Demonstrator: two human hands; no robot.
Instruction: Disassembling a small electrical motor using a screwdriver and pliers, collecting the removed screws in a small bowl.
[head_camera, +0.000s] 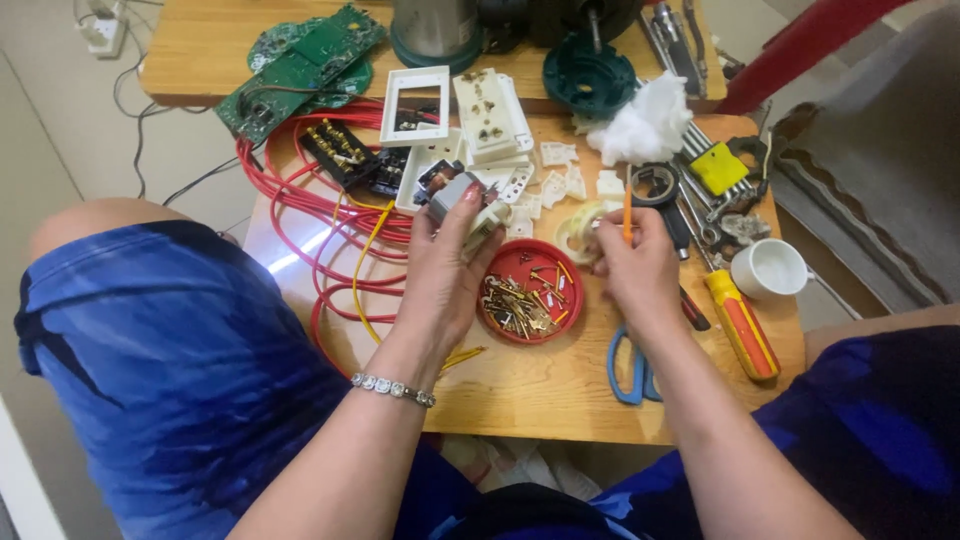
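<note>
two hands: right hand (632, 262) holds an orange screwdriver (627, 214) upright, pointing away.

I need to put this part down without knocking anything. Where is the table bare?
Bare wood lies along the table's near edge, between the red dish of brass bits, the blue scissors and the red wires. Beyond the dish it is crowded with white plastic parts and tools.

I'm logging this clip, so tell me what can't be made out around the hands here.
Head view:
- Small grey metal part in the left hand: fingers cover most of it.
- Thin orange tool in the right hand: tip hidden behind the fist.
- Blue-handled scissors: blades under the right wrist.
- Grey metal cylinder: cut off by top edge.
</note>
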